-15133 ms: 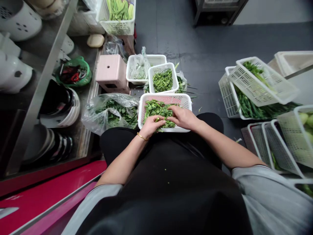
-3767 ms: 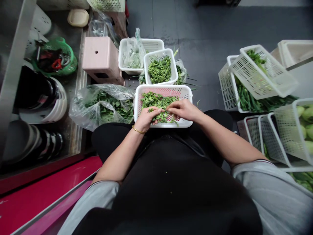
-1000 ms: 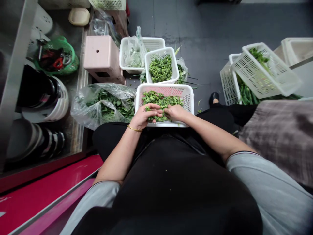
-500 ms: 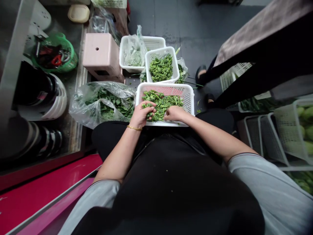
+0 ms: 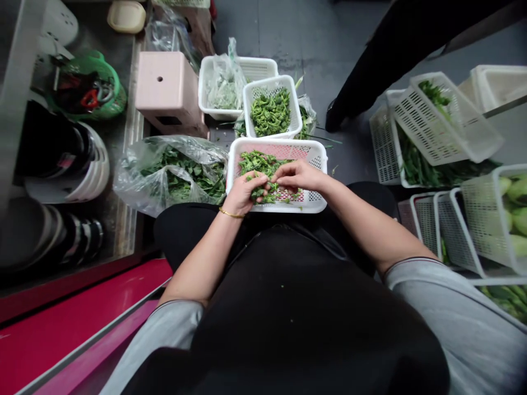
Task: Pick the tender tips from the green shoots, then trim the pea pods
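A white perforated basket (image 5: 319, 202) sits right in front of my lap with cut leafy greens (image 5: 259, 161) in it. Over its left part my left hand (image 5: 246, 193), with a gold bracelet at the wrist, is closed around some green sprigs (image 5: 258, 193). My right hand (image 5: 300, 176) meets it from the right, thumb and forefinger pinched at the tip of the greens. Just beyond is a smaller white basket (image 5: 297, 118) heaped with green florets. To the left lies a clear plastic bag (image 5: 132, 170) of dark leaves.
A pink stool (image 5: 160, 82) stands behind the bag, beside a white crate (image 5: 263, 63) holding a bagged vegetable. Along the left runs a shelf with a green basket (image 5: 117, 88) and stacked buckets. Vegetable crates (image 5: 428, 123) line the right. Another person's leg (image 5: 366, 71) is nearby.
My right hand has risen from the greens and moved left to meet my left hand. The other person has shifted, uncovering a tilted crate on the right.
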Action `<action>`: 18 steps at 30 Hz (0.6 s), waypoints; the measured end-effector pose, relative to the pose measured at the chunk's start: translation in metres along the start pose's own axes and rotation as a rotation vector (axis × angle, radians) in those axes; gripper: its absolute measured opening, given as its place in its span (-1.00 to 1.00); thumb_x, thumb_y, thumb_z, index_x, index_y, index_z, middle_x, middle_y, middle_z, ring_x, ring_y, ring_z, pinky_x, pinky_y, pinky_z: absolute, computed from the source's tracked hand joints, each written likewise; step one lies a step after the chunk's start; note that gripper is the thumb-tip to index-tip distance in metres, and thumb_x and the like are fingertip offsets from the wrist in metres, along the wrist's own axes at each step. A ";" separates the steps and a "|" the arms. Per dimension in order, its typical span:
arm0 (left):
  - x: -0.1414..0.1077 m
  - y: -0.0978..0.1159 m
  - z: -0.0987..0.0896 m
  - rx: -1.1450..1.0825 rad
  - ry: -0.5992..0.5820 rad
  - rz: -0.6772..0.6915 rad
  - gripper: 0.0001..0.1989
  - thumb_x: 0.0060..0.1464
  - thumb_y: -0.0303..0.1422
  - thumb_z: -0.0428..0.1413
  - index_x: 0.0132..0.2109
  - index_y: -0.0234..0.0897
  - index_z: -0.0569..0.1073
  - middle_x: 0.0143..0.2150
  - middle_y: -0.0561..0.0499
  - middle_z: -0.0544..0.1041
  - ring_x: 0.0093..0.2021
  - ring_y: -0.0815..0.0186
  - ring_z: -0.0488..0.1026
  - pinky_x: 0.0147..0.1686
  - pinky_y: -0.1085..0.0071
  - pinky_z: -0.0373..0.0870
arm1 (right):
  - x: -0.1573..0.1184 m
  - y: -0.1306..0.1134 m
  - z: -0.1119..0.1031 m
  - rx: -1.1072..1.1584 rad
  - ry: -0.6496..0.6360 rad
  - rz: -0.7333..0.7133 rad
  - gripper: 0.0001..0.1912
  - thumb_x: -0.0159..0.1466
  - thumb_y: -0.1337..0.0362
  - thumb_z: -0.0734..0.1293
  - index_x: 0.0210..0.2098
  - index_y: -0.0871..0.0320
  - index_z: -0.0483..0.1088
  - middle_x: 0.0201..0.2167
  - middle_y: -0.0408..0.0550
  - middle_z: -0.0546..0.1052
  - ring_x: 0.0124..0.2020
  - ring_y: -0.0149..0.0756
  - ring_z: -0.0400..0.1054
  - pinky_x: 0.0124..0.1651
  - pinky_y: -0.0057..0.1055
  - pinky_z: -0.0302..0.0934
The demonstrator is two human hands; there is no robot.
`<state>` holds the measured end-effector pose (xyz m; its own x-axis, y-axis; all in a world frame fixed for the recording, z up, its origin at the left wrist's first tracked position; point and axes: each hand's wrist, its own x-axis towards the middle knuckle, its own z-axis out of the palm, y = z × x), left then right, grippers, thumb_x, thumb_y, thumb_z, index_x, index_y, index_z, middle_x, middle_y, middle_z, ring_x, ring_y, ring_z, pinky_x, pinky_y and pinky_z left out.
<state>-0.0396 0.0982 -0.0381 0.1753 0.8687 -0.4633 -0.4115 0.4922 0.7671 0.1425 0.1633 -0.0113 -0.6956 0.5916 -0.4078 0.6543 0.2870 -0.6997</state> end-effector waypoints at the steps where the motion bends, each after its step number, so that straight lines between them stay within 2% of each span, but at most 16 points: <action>1: 0.000 0.001 -0.004 -0.021 0.011 -0.008 -0.70 -0.18 -0.27 0.28 -0.35 -0.33 0.38 -0.48 0.03 0.47 -0.57 0.45 0.36 -0.71 0.60 0.10 | 0.004 0.010 0.010 -0.088 -0.028 0.050 -0.74 0.21 0.25 0.25 -0.16 0.22 0.45 -0.43 -0.06 0.51 -0.46 -0.41 0.33 -0.37 -0.46 0.15; 4: -0.002 0.005 -0.013 -0.037 0.043 0.001 -0.70 -0.22 -0.38 0.27 -0.26 -0.34 0.42 -0.37 -0.02 0.52 -0.56 0.46 0.36 -0.71 0.60 0.11 | 0.014 0.031 0.035 -0.458 -0.143 0.158 -0.78 0.13 0.30 0.30 -0.26 0.25 0.50 -0.33 0.10 0.55 -0.34 -0.26 0.38 -0.32 -0.39 0.16; 6: -0.004 0.006 -0.014 0.009 0.057 0.022 -0.65 -0.24 -0.42 0.28 -0.22 -0.35 0.45 -0.36 -0.01 0.52 -0.56 0.47 0.36 -0.71 0.60 0.11 | 0.018 0.034 0.038 -0.573 -0.173 0.173 -0.75 0.15 0.33 0.26 -0.25 0.28 0.50 -0.27 0.18 0.55 -0.30 -0.18 0.39 -0.31 -0.35 0.15; 8: -0.005 0.006 -0.012 0.070 0.056 0.037 -0.67 -0.25 -0.40 0.31 -0.26 -0.35 0.45 -0.46 0.04 0.47 -0.59 0.48 0.32 -0.72 0.60 0.09 | 0.018 0.031 0.028 -0.548 -0.123 0.142 -0.74 0.17 0.33 0.22 -0.26 0.28 0.50 -0.28 0.16 0.55 -0.31 -0.20 0.39 -0.31 -0.36 0.14; 11: -0.004 0.005 -0.006 0.095 0.054 0.056 -0.69 -0.20 -0.26 0.32 -0.38 -0.32 0.38 -0.58 0.11 0.37 -0.64 0.50 0.27 -0.74 0.59 0.04 | 0.014 0.023 0.008 -0.415 -0.019 0.048 -0.77 0.19 0.31 0.21 -0.27 0.22 0.48 -0.31 0.03 0.56 -0.32 -0.30 0.38 -0.29 -0.43 0.11; 13: -0.002 0.005 -0.004 0.073 0.054 0.058 -0.64 -0.16 -0.16 0.30 -0.44 -0.30 0.32 -0.58 0.10 0.37 -0.65 0.49 0.26 -0.75 0.58 0.02 | 0.013 0.020 0.009 -0.415 0.000 0.016 -0.77 0.19 0.28 0.23 -0.23 0.20 0.47 -0.27 0.01 0.56 -0.29 -0.30 0.39 -0.29 -0.45 0.11; 16: -0.002 0.006 -0.004 0.053 0.039 0.046 -0.60 -0.17 -0.13 0.30 -0.47 -0.29 0.29 -0.56 0.08 0.39 -0.64 0.46 0.30 -0.76 0.56 0.05 | 0.019 0.022 0.035 -0.539 -0.058 0.041 -0.67 0.16 0.18 0.28 -0.13 0.21 0.43 -0.20 0.09 0.55 -0.24 -0.18 0.40 -0.31 -0.41 0.11; 18: -0.003 0.007 -0.007 0.050 0.035 0.046 -0.62 -0.19 -0.17 0.32 -0.45 -0.30 0.30 -0.54 0.07 0.41 -0.62 0.45 0.32 -0.75 0.57 0.06 | 0.026 0.027 0.054 -0.598 -0.081 0.047 -0.65 0.19 0.18 0.26 -0.09 0.24 0.41 -0.17 0.16 0.54 -0.22 -0.14 0.41 -0.30 -0.40 0.12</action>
<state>-0.0492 0.0991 -0.0344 0.1256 0.8882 -0.4420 -0.3734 0.4551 0.8083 0.1265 0.1460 -0.0725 -0.6670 0.5610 -0.4903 0.7217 0.6498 -0.2383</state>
